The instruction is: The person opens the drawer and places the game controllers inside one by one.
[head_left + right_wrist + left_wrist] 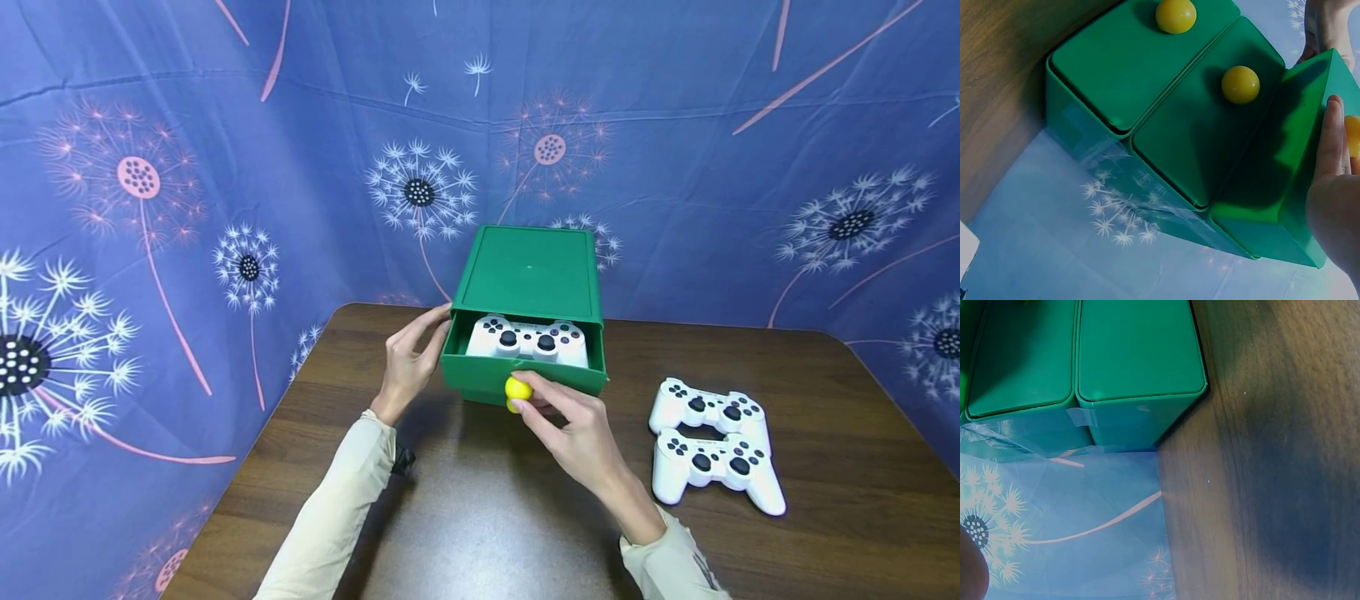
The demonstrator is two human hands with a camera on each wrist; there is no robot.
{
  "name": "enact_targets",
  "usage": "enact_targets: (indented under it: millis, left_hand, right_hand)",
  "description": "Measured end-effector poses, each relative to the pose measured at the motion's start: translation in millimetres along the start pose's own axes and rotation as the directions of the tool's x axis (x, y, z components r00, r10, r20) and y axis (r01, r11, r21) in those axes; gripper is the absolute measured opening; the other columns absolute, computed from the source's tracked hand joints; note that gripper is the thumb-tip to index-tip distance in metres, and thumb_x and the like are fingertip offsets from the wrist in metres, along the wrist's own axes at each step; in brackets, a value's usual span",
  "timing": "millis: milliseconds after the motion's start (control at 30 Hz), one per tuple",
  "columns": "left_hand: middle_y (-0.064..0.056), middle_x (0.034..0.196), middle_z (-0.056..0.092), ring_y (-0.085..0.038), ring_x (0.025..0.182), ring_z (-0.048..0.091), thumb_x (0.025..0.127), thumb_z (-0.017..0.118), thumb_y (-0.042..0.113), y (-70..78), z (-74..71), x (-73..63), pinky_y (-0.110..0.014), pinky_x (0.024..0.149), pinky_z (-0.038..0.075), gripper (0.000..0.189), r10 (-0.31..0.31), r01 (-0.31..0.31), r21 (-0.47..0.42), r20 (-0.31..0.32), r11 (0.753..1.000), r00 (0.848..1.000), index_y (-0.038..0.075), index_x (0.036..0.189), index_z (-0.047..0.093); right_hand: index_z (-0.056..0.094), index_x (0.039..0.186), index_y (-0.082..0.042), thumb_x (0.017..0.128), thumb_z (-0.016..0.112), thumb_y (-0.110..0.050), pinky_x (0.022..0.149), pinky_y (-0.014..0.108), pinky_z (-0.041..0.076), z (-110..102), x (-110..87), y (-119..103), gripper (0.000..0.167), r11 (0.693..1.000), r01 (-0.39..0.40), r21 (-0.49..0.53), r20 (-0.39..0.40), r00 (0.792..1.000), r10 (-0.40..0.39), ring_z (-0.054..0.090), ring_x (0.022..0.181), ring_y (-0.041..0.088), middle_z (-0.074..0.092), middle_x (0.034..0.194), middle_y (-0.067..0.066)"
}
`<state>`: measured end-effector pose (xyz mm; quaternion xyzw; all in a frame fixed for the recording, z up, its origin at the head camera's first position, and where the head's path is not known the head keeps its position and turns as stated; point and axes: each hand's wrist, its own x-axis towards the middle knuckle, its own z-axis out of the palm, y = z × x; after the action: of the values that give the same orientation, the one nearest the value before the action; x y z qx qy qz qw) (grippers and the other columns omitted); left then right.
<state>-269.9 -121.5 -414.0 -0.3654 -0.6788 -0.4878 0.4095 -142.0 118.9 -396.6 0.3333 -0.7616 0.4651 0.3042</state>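
Note:
A green drawer unit stands on the table, its top drawer pulled partway out. Inside that drawer lies a white game controller with black thumbsticks. My right hand pinches the drawer's round yellow knob between thumb and fingers. On the unit's left side, near the top, my left hand rests with extended fingers. Two lower drawers, each with a yellow knob, appear closed in the right wrist view.
Two more white controllers, a farther one and a nearer one, lie on the brown wooden table to the right. A blue dandelion-patterned cloth hangs behind the table and along its left side. Clear tape crosses the unit's side.

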Motion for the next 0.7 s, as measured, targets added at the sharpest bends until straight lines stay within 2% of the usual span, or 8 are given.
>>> enact_targets:
  millis: [333,533,700]
  left_hand:
    - [-0.019,0.114,0.074,-0.035,0.1,0.073,0.086,0.072,-0.02,4.9,0.3,0.9,-0.037,0.09,0.061,0.038,-0.015,0.015,-0.003,-0.003,1.0,1.0,-0.007,0.122,0.071]
    - [-0.017,0.116,0.074,-0.033,0.101,0.073,0.086,0.071,-0.022,4.2,-1.1,-1.1,-0.036,0.09,0.061,0.043,-0.012,0.012,0.011,0.009,1.0,1.0,-0.005,0.125,0.07]
    - [-0.016,0.113,0.075,-0.031,0.1,0.074,0.085,0.071,-0.022,3.8,-1.2,-0.3,-0.032,0.09,0.06,0.043,-0.031,0.031,0.008,0.001,0.999,1.0,-0.004,0.124,0.071]
  right_hand:
    - [0.071,0.128,-0.001,0.076,0.083,0.016,0.076,0.023,0.062,-1.4,2.6,3.0,0.056,1.0,-0.016,-0.002,0.006,1.0,0.016,0.075,0.086,0.022,0.076,0.113,0.012]
    - [0.071,0.129,-0.002,0.078,0.083,0.014,0.077,0.022,0.061,-0.9,2.0,5.3,0.055,0.999,-0.04,-0.011,0.018,0.999,0.04,0.075,0.087,0.021,0.076,0.114,0.011]
    - [0.07,0.129,-0.001,0.08,0.082,0.013,0.077,0.02,0.061,-0.3,3.3,9.1,0.053,0.999,-0.028,-0.018,0.018,0.999,0.028,0.075,0.087,0.022,0.076,0.113,0.012]
